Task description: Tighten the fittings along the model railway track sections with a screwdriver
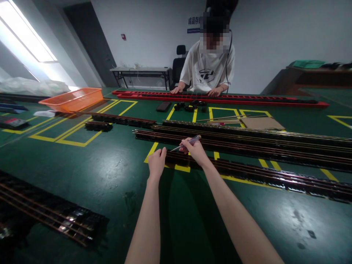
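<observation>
My right hand point(192, 148) is closed round a screwdriver point(195, 139) with a clear, yellowish-ended handle. Its thin shaft slants down to the left, the tip close to the near end of a long black strip point(236, 169) with copper-coloured rods along it. At that left end my left hand point(157, 161) is closed, fingers curled against the strip's tip; whatever lies between them is hidden. Just beyond, more long black strips point(247, 143) with copper and brass rods lie side by side, running off to the right.
A co-worker point(210, 69) stands across the green table point(115, 168), hands on a long red rail point(275, 102). An orange basket point(74, 99) sits at the back left. Small black parts point(189, 106) and a cardboard piece point(262, 123) lie ahead. More strips point(55, 212) lie at lower left.
</observation>
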`<state>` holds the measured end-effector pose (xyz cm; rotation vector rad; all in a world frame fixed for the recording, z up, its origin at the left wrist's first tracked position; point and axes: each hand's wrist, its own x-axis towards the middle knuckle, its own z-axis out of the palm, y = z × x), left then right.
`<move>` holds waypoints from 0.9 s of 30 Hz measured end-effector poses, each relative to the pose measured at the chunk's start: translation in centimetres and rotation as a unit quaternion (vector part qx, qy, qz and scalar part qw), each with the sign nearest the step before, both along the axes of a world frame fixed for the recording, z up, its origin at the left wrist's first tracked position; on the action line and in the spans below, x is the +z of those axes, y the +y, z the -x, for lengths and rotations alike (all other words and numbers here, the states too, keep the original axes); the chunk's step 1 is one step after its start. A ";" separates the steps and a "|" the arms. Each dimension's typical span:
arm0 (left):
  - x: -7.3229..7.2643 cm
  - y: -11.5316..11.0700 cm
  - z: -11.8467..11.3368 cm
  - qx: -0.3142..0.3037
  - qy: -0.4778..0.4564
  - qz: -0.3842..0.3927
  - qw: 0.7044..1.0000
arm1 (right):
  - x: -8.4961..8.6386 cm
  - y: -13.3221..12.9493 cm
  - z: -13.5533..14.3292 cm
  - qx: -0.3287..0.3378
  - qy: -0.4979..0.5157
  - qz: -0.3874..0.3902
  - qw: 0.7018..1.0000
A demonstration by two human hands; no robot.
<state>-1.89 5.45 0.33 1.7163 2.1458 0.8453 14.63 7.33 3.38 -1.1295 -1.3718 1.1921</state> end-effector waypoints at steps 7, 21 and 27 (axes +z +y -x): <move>0.5 -0.5 1.4 0.044 -0.023 0.004 0.999 | -0.2 -0.1 1.9 0.014 0.001 -0.014 1.000; 0.5 -0.8 2.3 0.065 -0.001 0.006 0.998 | -0.3 0.1 3.1 0.016 0.034 0.016 0.999; 0.8 -1.0 1.9 0.070 0.008 0.010 0.997 | -0.2 -0.1 2.1 -0.002 0.035 0.023 0.999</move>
